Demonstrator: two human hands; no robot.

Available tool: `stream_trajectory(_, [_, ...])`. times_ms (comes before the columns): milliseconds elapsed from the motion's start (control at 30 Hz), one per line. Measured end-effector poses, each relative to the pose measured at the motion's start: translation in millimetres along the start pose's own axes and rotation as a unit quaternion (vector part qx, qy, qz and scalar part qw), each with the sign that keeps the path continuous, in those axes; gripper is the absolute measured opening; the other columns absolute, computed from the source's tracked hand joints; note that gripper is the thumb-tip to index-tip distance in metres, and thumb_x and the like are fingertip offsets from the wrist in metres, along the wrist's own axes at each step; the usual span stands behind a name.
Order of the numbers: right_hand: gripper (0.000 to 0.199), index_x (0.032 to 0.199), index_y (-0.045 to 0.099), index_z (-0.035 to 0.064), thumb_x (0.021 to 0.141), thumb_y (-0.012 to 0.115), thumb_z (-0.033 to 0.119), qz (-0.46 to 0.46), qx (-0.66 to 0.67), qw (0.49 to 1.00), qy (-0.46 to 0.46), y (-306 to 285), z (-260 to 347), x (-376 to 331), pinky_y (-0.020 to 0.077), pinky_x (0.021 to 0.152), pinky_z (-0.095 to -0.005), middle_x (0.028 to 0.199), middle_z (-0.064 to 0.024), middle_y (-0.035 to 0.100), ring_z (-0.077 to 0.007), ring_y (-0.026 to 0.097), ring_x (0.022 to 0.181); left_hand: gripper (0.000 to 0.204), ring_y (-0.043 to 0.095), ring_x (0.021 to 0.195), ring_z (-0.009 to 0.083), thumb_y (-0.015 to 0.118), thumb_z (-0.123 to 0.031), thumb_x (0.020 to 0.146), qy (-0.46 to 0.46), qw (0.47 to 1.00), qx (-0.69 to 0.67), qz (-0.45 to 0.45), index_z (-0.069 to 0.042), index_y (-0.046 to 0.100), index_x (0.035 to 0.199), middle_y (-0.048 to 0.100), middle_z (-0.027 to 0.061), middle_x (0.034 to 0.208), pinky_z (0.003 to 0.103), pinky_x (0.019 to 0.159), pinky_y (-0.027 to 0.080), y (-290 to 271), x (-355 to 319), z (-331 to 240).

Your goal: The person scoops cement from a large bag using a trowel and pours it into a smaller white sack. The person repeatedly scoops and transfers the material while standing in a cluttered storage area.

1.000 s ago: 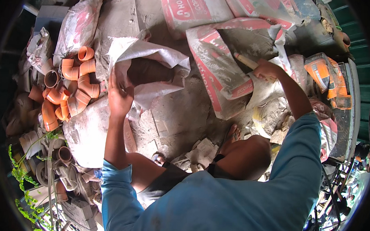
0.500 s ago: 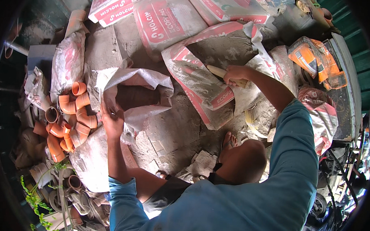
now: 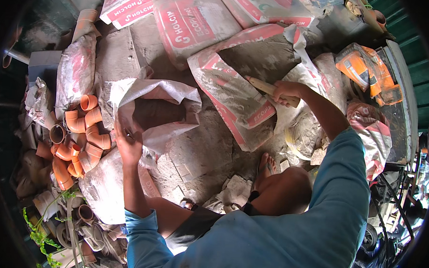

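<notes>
Shifted slightly toward 3 o'clock since the earlier frame: right hand (image 3: pixel 287 93) and pale tool (image 3: pixel 262 85).

- Pale tool, stick-like: at 2 o'clock from centre; clasped in the right hand, tip aimed toward 10 o'clock, over the red-and-white bag (image 3: pixel 225 105). Whether tip and bag touch cannot be told.
- Red-and-white bag, dusty: at 1 o'clock; mouth gaping, grey powdery matter inside.
- Left hand (image 3: pixel 129 143): at 9 o'clock; thumb and fingers pinching the near-left edge of the white sack (image 3: pixel 169 134).
- White sack: at 10 o'clock; mouth spread, interior dark, contents indistinct.
- Pipe fittings (image 3: pixel 95 137), orange: heaped at 9 o'clock, outward of the left hand.
- Closed bags (image 3: pixel 192 37), printed red: laid at 12 o'clock.
- Orange packaging (image 3: pixel 355 68), crumpled: at 2 o'clock, outward of the right hand.
- Foot (image 3: pixel 266 166): at 4 o'clock, on dusty floor (image 3: pixel 204 143).
</notes>
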State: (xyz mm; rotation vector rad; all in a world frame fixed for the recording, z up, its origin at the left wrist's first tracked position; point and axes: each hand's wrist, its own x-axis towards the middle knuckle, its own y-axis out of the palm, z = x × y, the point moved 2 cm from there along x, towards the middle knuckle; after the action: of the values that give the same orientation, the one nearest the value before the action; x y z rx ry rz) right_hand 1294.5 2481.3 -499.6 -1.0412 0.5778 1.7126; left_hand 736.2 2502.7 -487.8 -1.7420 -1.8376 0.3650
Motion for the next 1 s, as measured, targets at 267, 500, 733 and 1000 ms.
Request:
stream_trajectory(267, [0.014,0.082,0.055,0.0046,0.078,0.066,0.012,-0.079,0.028,0.996,-0.014,1.5,-25.9,-49.7,0.0427,0.044,-0.0311,0.064,-0.0038,0.054,-0.0128,0.051,0.049,0.069,0.047,0.134,0.0403,0.059,0.005,0.081,0.08,0.997,0.021,-0.002,0.008,0.036,0.146,0.046,0.0285,0.144,0.041,0.11,0.039,-7.1,1.1,12.8])
stream_trajectory(500, [0.014,0.079,0.053,0.0054,0.078,0.066,0.013,-0.098,0.041,0.994,-0.005,-15.5,-38.6,-102.0,0.0416,0.044,-0.0335,0.063,-0.0036,0.052,-0.0128,0.048,0.048,0.082,0.047,0.134,0.0404,0.061,0.006,0.07,0.124,0.992,0.018,-0.004,0.006,0.035,0.147,0.045,0.0284,0.145,0.041,0.11,0.039,-12.3,0.5,12.0])
stream_trajectory(733, [0.015,0.083,0.053,0.0042,0.077,0.064,0.012,-0.084,0.011,0.996,-0.006,6.7,1.1,-164.0,0.0421,0.041,-0.0319,0.064,-0.005,0.053,-0.013,0.048,0.047,0.087,0.059,0.105,0.0229,0.063,0.011,0.071,0.092,0.996,-0.015,0.01,0.001,0.031,0.151,0.046,0.0222,0.147,0.03,0.084,0.05,-10.7,-2.4,19.1])
stream_trajectory(1000, [0.02,0.086,0.054,0.0055,0.074,0.066,0.015,-0.018,-0.087,0.995,0.045,102.0,89.2,-150.2,0.0415,0.041,-0.0315,0.061,-0.0041,0.052,-0.0132,0.047,0.045,0.091,0.043,0.135,0.0443,0.069,-0.001,0.072,0.114,0.993,-0.034,0.006,0.003,0.026,0.152,0.039,0.03,0.148,0.043,0.112,0.039,-8.7,-3.9,25.2])
